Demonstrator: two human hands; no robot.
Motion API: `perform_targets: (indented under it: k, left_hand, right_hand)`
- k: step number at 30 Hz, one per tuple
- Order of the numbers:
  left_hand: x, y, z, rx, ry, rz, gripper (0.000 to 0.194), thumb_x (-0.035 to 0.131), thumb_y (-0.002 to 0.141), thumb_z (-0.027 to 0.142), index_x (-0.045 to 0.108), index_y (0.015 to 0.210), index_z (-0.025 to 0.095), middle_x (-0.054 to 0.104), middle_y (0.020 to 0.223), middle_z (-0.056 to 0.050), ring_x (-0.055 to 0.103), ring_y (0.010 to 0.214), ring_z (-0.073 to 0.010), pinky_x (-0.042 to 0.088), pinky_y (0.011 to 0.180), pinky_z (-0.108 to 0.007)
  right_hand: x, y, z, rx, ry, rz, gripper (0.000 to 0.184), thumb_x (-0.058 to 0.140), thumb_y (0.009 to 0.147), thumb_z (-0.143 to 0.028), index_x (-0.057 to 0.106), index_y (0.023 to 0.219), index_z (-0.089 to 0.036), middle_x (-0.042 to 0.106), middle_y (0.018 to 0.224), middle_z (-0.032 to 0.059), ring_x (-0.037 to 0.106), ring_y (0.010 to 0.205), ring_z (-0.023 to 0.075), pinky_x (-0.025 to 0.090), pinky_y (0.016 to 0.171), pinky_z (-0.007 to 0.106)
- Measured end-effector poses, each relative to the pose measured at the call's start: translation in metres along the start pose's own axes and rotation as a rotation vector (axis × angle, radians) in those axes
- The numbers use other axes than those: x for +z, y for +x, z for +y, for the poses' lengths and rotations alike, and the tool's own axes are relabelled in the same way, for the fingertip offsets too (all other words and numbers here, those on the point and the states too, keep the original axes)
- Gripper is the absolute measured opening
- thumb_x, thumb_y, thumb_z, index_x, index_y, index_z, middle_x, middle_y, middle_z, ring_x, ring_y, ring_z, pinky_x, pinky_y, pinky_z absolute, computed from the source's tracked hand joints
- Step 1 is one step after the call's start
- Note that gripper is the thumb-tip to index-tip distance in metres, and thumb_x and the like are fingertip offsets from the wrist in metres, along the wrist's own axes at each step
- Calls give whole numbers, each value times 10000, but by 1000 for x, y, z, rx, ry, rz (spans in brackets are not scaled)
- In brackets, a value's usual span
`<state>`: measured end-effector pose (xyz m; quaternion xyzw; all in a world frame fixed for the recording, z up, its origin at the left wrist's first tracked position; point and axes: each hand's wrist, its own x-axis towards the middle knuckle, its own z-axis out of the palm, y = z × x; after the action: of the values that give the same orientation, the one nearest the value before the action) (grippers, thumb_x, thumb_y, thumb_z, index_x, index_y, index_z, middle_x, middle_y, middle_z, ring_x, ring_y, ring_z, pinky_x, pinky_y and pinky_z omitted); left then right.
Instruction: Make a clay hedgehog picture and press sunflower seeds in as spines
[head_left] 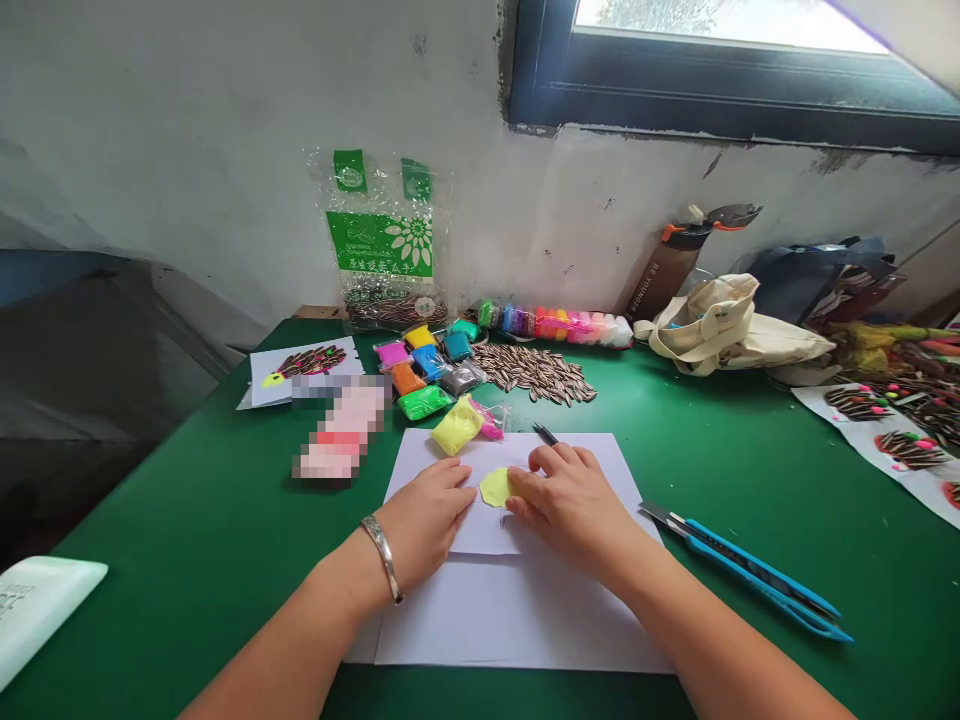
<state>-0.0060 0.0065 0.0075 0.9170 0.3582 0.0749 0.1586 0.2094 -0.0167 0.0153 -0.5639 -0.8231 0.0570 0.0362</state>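
Observation:
A flattened piece of yellow modelling clay (pixel 494 488) with a wavy edge lies on white paper (pixel 465 610). My right hand (pixel 566 495) has its fingers bent, with the index finger and thumb at the clay's right edge. My left hand (pixel 427 515) rests on the sheet just left of the clay, fingers stretched out and holding nothing. A small pencil-like line shows below the clay, partly covered by my right hand. Beyond my hands, a bag of yellow clay (pixel 457 426) sits on the paper's far edge, and a dark pen (pixel 546 434) lies behind my right fingers.
Blue scissors or tweezers-like cutter (pixel 765 575) lies at right. Behind are several clay packets (pixel 424 403), sunflower seeds (pixel 534 374), a seed bag (pixel 390 250), a clay roll (pixel 562 325), a bottle (pixel 664 270) and a cloth bag (pixel 739 330). Seed-decorated pictures (pixel 307 365) flank the green table (pixel 225 580).

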Motion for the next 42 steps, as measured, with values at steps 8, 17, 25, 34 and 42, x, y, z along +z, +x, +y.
perform_targets:
  k: [8,17,25,34,42]
  left_hand:
    - [0,1,-1,-10,4,-9,271,419,910,91,679,969,142,618,1099,-131,541,1114,-263,484,972,-401]
    - [0,1,1,2,8,30,289,399,923,103,680,948,161,620,1074,-118,555,1079,-250,496,947,-388]
    - [-1,1,0,2,1,13,270,425,905,80,678,954,161,618,1069,-115,559,1075,-250,499,938,-383]
    - [-2,1,1,-6,5,-8,272,426,909,93,684,974,150,626,1112,-128,544,1126,-261,482,987,-406]
    - [-2,1,0,-15,9,-31,280,423,908,91,678,1010,145,615,1166,-140,509,1201,-273,453,1036,-417]
  right_hand:
    - [-1,-3,13,-12,128,29,207,516,924,-356,685,1022,-286,585,1024,64,517,935,206,359,844,359]
    - [0,0,6,-37,73,0,197,522,915,-333,682,1019,-286,594,993,60,511,939,213,338,850,369]
    - [0,-1,8,-32,110,14,208,523,918,-345,662,1056,-276,586,1018,63,517,939,203,345,853,350]
    - [-3,0,14,-28,141,10,215,527,919,-336,669,1067,-268,604,1022,66,528,936,201,366,846,356]
    - [-13,-11,24,-57,140,30,240,540,921,-351,653,1127,-309,630,951,51,538,905,201,369,828,353]
